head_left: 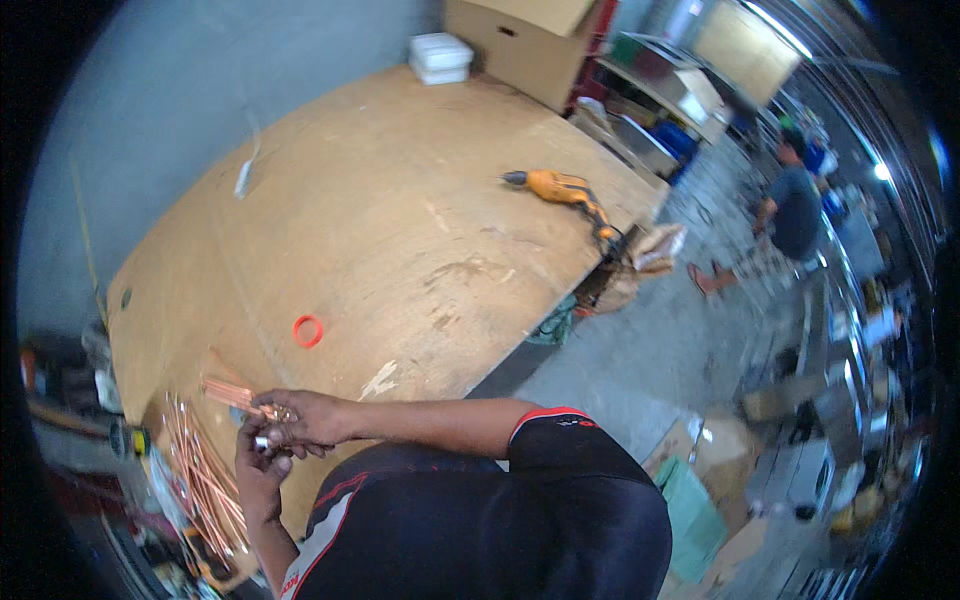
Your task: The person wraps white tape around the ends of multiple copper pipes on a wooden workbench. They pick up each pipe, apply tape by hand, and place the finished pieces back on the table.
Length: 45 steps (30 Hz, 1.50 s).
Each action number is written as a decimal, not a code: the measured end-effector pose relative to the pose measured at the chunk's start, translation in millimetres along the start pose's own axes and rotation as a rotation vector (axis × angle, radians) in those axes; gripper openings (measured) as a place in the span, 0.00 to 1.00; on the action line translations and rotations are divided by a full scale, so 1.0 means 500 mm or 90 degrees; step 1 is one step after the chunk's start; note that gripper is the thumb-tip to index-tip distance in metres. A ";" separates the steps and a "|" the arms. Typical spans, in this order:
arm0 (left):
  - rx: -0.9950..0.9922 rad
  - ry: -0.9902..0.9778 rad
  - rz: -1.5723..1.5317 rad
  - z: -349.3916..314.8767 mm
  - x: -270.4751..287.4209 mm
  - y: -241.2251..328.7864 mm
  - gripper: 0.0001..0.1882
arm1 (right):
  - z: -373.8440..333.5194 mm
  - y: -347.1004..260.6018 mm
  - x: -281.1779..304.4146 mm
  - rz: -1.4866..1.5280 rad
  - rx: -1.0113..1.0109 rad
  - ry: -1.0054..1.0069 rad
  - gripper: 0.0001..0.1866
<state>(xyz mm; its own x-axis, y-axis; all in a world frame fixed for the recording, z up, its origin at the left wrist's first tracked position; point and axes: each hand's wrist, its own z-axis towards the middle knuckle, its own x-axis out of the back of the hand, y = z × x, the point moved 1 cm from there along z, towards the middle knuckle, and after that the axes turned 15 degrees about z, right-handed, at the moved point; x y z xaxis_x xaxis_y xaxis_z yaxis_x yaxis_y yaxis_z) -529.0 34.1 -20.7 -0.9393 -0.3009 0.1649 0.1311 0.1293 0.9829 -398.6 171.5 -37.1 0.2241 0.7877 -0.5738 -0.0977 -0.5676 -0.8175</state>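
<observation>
My right hand (312, 418) is closed around a short bundle of copper rods (226, 391) over the near left end of the wooden table. Their ends stick out to the left past my fingers. Right below it, my left hand (258, 470) has its fingers curled close against the right one. A small white thing (262, 442) shows at those fingers; its kind is too small to tell. More long copper rods (200, 480) lie in a loose heap left of my hands. An orange-red ring (297, 330), like a tape roll, lies flat beyond them.
On the wooden table (350, 230) lies an orange power drill (557, 188) near the right edge. White boxes (440, 58) and a large cardboard box (525, 50) stand at the back. A white cable end (243, 180) lies by the wall. Another person (795, 205) sits at far right.
</observation>
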 end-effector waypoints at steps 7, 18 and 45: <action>-0.111 -0.130 0.140 0.058 0.017 0.008 0.34 | -0.046 0.034 -0.025 0.023 0.007 0.066 0.31; -0.539 -0.369 0.574 0.050 0.098 0.142 0.16 | -0.110 0.060 -0.123 -0.027 -0.041 0.059 0.19; -1.120 -0.423 0.743 0.020 0.122 0.275 0.15 | -0.209 -0.017 -0.293 -0.359 0.050 0.123 0.20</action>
<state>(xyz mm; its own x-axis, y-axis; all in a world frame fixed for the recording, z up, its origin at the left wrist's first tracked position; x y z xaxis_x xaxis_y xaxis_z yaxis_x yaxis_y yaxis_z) -571.5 42.9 123.6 -0.1451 -0.4262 0.8929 0.2608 -0.8870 -0.3810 -329.3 35.6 59.1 0.4335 0.9004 -0.0378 0.0167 -0.0500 -0.9986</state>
